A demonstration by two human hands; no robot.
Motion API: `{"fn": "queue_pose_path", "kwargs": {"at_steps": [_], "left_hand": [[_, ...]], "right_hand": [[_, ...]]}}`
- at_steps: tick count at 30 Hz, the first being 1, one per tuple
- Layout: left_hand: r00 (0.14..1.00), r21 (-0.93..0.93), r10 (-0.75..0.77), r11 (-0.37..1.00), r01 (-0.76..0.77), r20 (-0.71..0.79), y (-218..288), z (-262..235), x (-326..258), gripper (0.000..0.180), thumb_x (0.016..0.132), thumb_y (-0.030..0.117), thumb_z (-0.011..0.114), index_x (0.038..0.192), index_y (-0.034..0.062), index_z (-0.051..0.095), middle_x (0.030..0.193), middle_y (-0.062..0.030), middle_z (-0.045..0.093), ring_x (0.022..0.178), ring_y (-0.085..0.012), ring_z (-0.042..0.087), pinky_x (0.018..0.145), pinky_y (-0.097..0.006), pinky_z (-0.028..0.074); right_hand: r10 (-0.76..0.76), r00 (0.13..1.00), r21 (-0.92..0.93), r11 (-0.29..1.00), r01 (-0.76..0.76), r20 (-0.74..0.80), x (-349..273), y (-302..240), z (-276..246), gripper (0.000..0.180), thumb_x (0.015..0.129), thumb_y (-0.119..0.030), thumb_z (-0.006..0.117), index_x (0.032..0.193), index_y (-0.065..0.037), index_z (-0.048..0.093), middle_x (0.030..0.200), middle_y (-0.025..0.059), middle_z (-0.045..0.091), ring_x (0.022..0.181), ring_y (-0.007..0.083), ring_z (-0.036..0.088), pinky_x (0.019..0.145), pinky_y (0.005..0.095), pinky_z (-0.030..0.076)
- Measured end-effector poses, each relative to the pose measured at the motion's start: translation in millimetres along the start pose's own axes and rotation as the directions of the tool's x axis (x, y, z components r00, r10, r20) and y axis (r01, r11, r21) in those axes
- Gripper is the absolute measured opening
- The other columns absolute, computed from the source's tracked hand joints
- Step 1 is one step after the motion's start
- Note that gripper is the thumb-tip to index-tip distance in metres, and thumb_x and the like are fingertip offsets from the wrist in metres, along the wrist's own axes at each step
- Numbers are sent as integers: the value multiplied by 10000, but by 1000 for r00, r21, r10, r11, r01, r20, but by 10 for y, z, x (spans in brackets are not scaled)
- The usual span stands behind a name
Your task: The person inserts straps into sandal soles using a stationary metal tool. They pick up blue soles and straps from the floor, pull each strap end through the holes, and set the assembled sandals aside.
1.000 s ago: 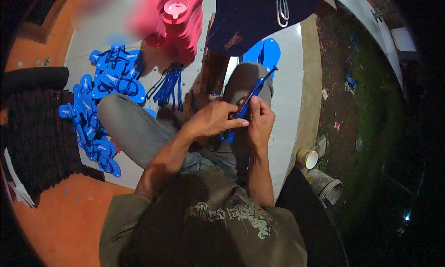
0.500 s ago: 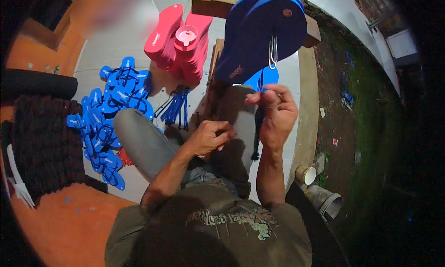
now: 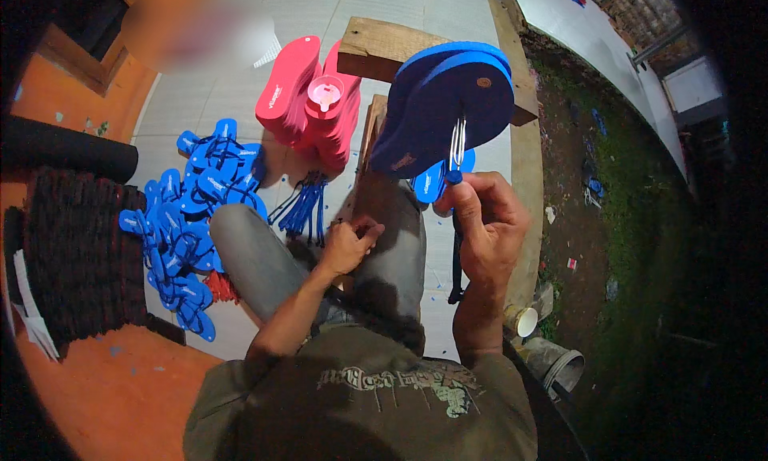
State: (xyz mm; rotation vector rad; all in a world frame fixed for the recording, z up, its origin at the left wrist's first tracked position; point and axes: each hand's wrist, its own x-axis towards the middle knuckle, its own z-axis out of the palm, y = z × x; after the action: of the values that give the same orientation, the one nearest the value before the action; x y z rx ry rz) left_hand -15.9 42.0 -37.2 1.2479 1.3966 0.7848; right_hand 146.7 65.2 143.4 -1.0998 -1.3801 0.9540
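The right hand (image 3: 488,221) grips a wire tool (image 3: 456,145) hooked into the blue sole (image 3: 440,101) above it; the left hand (image 3: 348,245), half clenched, rests lower. Strap fitting seems underway; next comes pulling the strap (image 3: 456,261) through.

The person wears an olive short-sleeved T-shirt with a pale printed design and grey trousers; forearms bare

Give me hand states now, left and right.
Left hand: closed, contents cannot be told.
Right hand: closed on wire tool hooked through blue sandal sole.
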Motion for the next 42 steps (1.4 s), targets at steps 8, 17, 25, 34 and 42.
{"fn": "queue_pose_path", "kwargs": {"at_steps": [8,17,25,34,42], "left_hand": [[993,176,112,978,-114,24,-48,-49,-43,309,793,342,589,827,36,609,641,-109,597,566,-222,569,563,-331,433],[981,205,186,959,-195,62,-116,4,-78,303,793,325,584,853,29,605,749,-150,606,651,-245,579,619,-337,437],[973,198,50,976,-96,224,291,-76,-264,256,800,256,580,851,6,594,727,-144,601,639,-211,578,606,-314,438],[961,197,262,941,-274,86,365,-285,-279,193,799,194,580,827,3,591,737,-98,606,681,-133,572,627,-273,439],[537,94,685,655,-750,-492,1704,-421,330,220,797,216,598,851,4,590,764,-109,605,697,-194,587,624,-299,447]], "right_hand": [[48,999,158,986,-46,-11,59,36,-16,160,859,-142,540,851,15,566,642,13,544,596,76,513,551,213,420],[-60,928,-461,855,239,369,427,-291,-229,154,803,-143,601,787,10,606,604,43,579,475,78,502,436,235,389],[-199,976,-175,961,212,90,553,-266,-321,281,758,-184,652,974,-18,582,847,78,603,766,128,565,681,270,458],[-189,965,-385,917,106,-184,728,-156,-22,287,717,-169,696,931,-2,603,758,98,624,696,167,596,661,271,457],[-15,997,-36,999,17,70,686,-206,-192,214,760,-64,632,958,14,612,854,53,633,775,100,579,699,232,476]]}}
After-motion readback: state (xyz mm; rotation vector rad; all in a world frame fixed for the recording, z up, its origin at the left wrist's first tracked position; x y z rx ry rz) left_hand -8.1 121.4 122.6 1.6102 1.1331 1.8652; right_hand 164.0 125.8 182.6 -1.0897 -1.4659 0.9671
